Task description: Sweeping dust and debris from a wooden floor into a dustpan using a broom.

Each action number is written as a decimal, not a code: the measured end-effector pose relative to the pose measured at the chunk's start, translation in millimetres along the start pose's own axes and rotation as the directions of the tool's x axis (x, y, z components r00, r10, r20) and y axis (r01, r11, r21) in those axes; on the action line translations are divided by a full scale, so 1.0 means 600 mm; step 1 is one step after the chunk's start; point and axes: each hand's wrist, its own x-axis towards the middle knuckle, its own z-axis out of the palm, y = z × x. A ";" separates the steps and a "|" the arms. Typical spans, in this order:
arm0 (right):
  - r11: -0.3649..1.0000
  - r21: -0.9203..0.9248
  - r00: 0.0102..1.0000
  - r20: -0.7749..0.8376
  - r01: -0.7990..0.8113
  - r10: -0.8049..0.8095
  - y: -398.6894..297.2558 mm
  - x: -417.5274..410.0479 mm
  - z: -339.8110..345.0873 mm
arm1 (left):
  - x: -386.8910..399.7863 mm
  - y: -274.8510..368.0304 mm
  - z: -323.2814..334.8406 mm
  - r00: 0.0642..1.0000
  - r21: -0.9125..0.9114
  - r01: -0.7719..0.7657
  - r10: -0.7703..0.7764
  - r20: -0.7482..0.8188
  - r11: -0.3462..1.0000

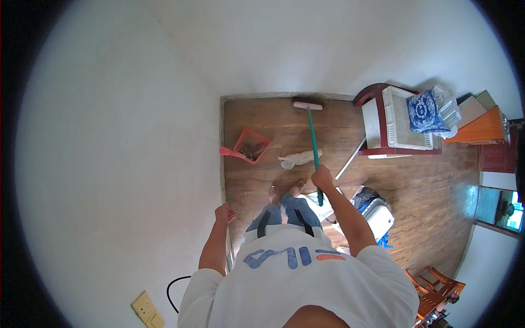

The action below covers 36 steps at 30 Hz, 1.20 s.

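Observation:
My right hand point(322, 179) grips the green handle of a broom point(313, 135). The broom's pink head, with dark bristles behind it, lies on the wood floor against the foot of the far wall. My left hand point(225, 214) hangs by the left wall, holding nothing, its fingers loosely curled. A red plastic dustpan point(267, 141) with debris in it rests on the floor near the left wall, its handle towards the wall. Between the dustpan and the broom handle lies a crumpled whitish plastic bag or wrap point(301, 158).
A dark red wooden frame point(383, 123) holding a white plastic basket point(391, 141) and a blue patterned bag point(426, 111) stands right. A white rod point(350, 158) leans near it. A white case point(377, 215) lies beside my right arm. Wooden chair point(437, 289) lower right.

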 end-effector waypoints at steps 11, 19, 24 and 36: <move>0.985 0.164 0.992 0.105 0.046 -0.063 0.205 -0.142 -0.074 | 0.014 -0.005 -0.006 0.999 -0.048 0.015 -0.017 -0.040 0.999; 0.972 0.229 0.993 0.085 0.059 -0.081 0.191 -0.106 -0.149 | 0.018 -0.019 0.020 0.999 0.055 0.027 -0.024 -0.043 0.998; 0.967 0.114 0.972 -0.083 0.227 -0.218 0.231 0.025 -0.091 | 0.010 -0.011 0.086 0.997 0.016 0.025 -0.024 -0.072 1.000; 0.990 -0.049 0.937 0.331 0.130 -0.106 0.307 -0.047 -0.179 | 0.029 0.026 0.299 1.000 0.043 -0.019 0.019 -0.005 0.999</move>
